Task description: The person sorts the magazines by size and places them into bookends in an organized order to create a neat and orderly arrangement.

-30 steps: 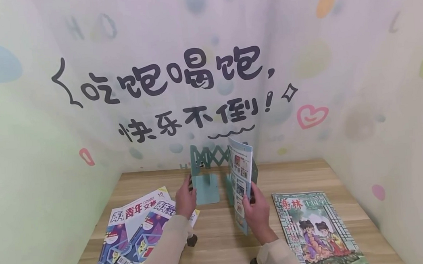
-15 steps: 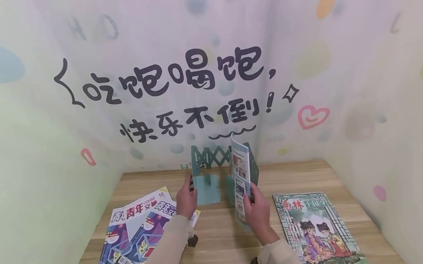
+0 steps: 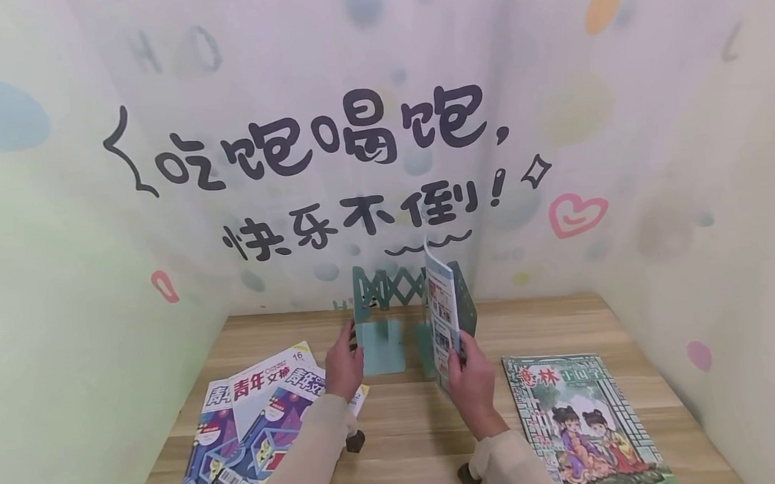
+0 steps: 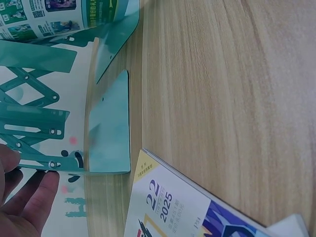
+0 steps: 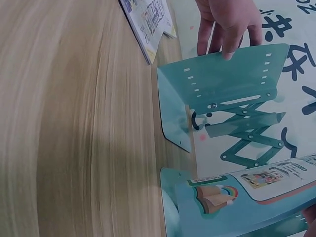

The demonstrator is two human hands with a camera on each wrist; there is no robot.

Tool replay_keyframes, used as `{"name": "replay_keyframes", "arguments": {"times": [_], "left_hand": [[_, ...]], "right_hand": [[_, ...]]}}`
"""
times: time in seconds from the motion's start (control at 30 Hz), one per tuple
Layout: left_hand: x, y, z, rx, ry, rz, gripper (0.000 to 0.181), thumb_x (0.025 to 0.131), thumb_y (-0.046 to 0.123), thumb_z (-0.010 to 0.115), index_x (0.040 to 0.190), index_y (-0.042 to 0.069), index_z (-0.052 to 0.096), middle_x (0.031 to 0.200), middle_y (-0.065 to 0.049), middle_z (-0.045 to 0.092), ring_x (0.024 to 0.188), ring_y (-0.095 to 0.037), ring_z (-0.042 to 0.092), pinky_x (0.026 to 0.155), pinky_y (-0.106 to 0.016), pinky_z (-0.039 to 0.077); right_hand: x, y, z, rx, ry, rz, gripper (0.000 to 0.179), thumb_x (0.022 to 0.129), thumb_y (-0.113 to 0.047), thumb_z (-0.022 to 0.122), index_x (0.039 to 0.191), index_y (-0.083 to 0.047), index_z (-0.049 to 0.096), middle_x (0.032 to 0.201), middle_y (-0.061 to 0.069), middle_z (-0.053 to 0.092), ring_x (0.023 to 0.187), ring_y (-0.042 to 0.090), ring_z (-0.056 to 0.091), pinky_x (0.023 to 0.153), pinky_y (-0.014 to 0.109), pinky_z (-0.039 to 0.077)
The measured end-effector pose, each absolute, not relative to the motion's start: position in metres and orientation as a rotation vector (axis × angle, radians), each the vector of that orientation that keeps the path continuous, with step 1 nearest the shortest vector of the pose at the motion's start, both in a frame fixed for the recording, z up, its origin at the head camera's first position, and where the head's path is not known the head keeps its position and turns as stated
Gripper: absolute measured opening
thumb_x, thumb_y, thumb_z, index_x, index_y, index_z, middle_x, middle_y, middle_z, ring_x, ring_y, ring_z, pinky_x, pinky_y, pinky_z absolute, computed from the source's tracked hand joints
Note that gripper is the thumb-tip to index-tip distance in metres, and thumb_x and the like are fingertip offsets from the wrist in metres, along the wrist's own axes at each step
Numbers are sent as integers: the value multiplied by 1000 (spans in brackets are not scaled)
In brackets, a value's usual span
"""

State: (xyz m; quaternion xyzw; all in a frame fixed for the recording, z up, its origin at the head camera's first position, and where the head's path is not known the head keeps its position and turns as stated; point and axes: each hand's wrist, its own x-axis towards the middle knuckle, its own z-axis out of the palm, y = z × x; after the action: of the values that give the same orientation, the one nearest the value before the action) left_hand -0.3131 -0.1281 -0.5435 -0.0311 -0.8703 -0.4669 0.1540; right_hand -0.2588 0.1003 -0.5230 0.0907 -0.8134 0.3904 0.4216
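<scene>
A teal expandable bookend (image 3: 382, 347) with a crisscross middle stands at the back of the table. My left hand (image 3: 344, 367) pinches its left end plate (image 5: 232, 74), thumb on the inner face and fingers behind. In my right hand (image 3: 472, 380) is an upright magazine (image 3: 442, 305), gripped by its near edge. It stands close beside the right end plate (image 3: 464, 296), partly covering it. The magazine's pale blue back with a rainbow and book picture shows in the right wrist view, where only a bit of the right hand appears.
Several magazines (image 3: 239, 436) lie fanned out on the left of the wooden table (image 3: 400, 456). Another magazine (image 3: 585, 422), with two drawn figures on its cover, lies flat on the right. A lettered wall curtain (image 3: 349, 52) hangs right behind the bookend.
The magazine in my right hand has moved back, deeper between the bookend's plates, and its lower edge has risen in view. My left hand keeps its hold on the left plate.
</scene>
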Motion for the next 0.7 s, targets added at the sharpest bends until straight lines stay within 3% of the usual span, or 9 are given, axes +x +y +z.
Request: {"name": "replay_keyframes", "arguments": {"times": [0.33,0.7], "left_hand": [[-313,-127,-545,-85,-2494,-1339,55,97,3,56,148,13,39,135,-15,56,112,-31,61,91,-41,54],[-314,-127,-544,-59,-2508,-1329,56,97,4,56,149,15,38,136,-15,55,114,-30,61,92,-39,53]], "right_hand": [[-272,104,-535,227,-2011,892,32,85,5,69,115,0,59,106,20,69,90,35,69,70,47,59],[-271,105,-539,230,-2036,886,33,84,4,69,115,-1,60,106,20,69,92,34,69,72,44,59]]}}
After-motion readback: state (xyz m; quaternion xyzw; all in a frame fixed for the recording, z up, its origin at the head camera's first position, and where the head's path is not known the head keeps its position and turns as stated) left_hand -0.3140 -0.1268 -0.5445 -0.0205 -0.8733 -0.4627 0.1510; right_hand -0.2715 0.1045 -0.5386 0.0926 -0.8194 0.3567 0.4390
